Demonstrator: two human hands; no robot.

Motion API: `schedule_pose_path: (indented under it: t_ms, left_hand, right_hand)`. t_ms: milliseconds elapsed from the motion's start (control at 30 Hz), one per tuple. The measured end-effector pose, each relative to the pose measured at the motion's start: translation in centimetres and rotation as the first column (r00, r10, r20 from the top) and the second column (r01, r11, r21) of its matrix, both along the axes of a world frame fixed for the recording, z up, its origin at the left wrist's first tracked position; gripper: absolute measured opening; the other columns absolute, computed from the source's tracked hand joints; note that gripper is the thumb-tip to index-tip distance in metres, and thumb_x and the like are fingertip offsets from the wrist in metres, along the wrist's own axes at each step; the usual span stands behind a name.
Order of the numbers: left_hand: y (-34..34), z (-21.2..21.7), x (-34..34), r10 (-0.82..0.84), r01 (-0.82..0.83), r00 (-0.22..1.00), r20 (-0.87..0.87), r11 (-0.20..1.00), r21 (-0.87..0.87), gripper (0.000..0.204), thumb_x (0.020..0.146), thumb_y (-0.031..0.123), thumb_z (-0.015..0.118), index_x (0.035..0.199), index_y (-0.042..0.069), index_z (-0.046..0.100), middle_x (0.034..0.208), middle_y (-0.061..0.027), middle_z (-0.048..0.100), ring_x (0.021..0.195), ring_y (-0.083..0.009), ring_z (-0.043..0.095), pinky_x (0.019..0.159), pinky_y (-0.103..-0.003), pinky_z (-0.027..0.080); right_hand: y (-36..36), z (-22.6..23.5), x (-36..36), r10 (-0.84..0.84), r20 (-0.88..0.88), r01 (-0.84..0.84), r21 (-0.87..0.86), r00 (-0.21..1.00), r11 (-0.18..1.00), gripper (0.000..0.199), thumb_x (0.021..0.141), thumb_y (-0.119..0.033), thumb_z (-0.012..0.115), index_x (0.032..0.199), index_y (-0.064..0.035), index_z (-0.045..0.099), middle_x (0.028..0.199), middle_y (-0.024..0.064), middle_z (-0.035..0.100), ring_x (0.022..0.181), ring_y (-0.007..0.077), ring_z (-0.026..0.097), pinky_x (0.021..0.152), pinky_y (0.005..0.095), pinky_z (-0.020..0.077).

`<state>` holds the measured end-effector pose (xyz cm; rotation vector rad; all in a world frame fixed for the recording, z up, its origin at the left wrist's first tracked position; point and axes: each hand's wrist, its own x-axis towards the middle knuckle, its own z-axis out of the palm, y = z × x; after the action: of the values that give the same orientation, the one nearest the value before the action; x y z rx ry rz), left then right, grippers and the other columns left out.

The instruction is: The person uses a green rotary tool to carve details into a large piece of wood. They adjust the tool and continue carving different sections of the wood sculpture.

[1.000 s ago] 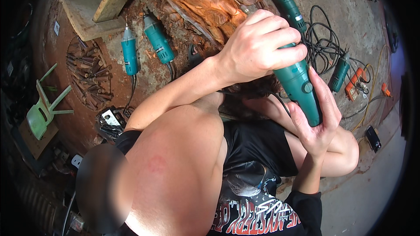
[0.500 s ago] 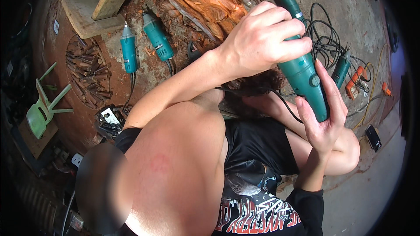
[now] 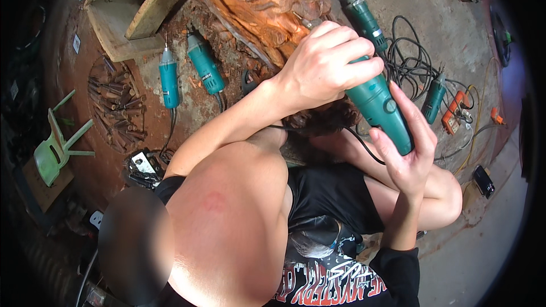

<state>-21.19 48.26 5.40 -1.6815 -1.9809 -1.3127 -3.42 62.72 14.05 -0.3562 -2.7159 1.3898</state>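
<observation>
Right of centre in the frame, we are holding a thick green power tool (image 3: 384,108) at a slant, its metal nose (image 3: 307,23) pointing to the upper left. Our left grip (image 3: 335,62) is wrapping bent fingers around the front of the body, while our right grip (image 3: 414,150) is cradling the rear end between spread thumb and fingers at the lower right. At the top middle of the frame, carved reddish wood (image 3: 244,0) is lying near the nose; we are not managing to tell whether they are touching. Toward the upper right, a slimmer green tool (image 3: 365,20) is resting on the floor near a tangled black cable (image 3: 406,51), and farther right a smaller green tool (image 3: 435,98) is lying just beside an orange power strip (image 3: 456,112). Left of the wood, a narrow teal tool (image 3: 169,84) and a wider teal tool (image 3: 206,72) are lying near each other, and a pale green plastic chair (image 3: 48,162) is occupying the far left.
</observation>
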Motion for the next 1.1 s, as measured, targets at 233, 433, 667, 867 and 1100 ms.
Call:
schedule_pose_path:
  t_ms: [233, 433, 667, 867, 1100]
  left_hand:
    - [-3.1, 1.5, -0.1, -0.145, 0.146, 0.989, -0.032, 0.988, 0.041, 0.032, 0.072, 0.016, 0.078, 0.103, 0.008, 0.075, 0.099, -0.0097, 0.071, 0.088, -0.0278, 0.071, 0.075, -0.039, 0.058]
    - [-6.2, 3.4, -0.7, -0.274, 0.274, 0.962, -0.003, 0.961, 0.031, 0.029, 0.074, 0.013, 0.078, 0.101, 0.005, 0.075, 0.095, -0.0109, 0.071, 0.084, -0.0268, 0.071, 0.071, -0.038, 0.058]
    - [-10.7, 6.5, -4.4, 0.163, -0.149, 0.979, -0.119, 0.981, 0.122, 0.026, 0.077, 0.006, 0.082, 0.101, 0.008, 0.072, 0.093, -0.0080, 0.072, 0.082, -0.0257, 0.072, 0.076, -0.040, 0.059]
    - [-13.4, 8.6, -9.9, 0.513, -0.443, 0.821, -0.251, 0.850, 0.287, 0.039, 0.074, -0.004, 0.086, 0.105, 0.006, 0.064, 0.097, -0.0110, 0.068, 0.087, -0.0260, 0.071, 0.080, -0.039, 0.062]
    - [-19.9, 9.5, -11.6, 0.598, -0.602, 0.788, -0.147, 0.798, 0.022, 0.049, 0.078, -0.012, 0.081, 0.115, 0.005, 0.053, 0.108, -0.0150, 0.063, 0.103, -0.0270, 0.065, 0.099, -0.040, 0.053]
  right_hand:
    - [0.2, -0.6, 3.8, 0.123, -0.152, -0.188, -0.556, 0.981, 0.810, 0.083, 0.070, -0.020, 0.096, 0.143, 0.0003, 0.062, 0.150, 0.0352, 0.052, 0.137, 0.0442, 0.056, 0.114, 0.0499, 0.0452]
    - [-1.3, -2.0, 4.8, 0.192, -0.266, -0.317, -0.585, 0.945, 0.746, 0.064, 0.074, -0.036, 0.090, 0.126, -0.0004, 0.074, 0.133, 0.0366, 0.063, 0.116, 0.0412, 0.071, 0.098, 0.0441, 0.0571]
    - [9.8, 8.7, 15.4, -0.420, -0.250, 0.406, -0.110, 0.872, 0.907, 0.053, 0.099, -0.027, 0.068, 0.143, 0.0000, 0.059, 0.132, 0.0220, 0.069, 0.107, 0.0274, 0.069, 0.093, 0.0399, 0.0555]
    - [7.7, 5.8, 13.4, -0.457, 0.370, 0.490, 0.007, 0.809, 0.872, 0.044, 0.101, -0.008, 0.062, 0.143, 0.0030, 0.058, 0.139, 0.0176, 0.065, 0.119, 0.0225, 0.062, 0.102, 0.0338, 0.0490]
    - [2.7, 12.0, -1.6, 0.282, 0.369, -0.123, -0.399, 0.886, 0.909, 0.052, 0.099, -0.007, 0.066, 0.148, 0.0039, 0.053, 0.140, 0.0236, 0.064, 0.129, 0.0300, 0.063, 0.111, 0.0349, 0.0469]
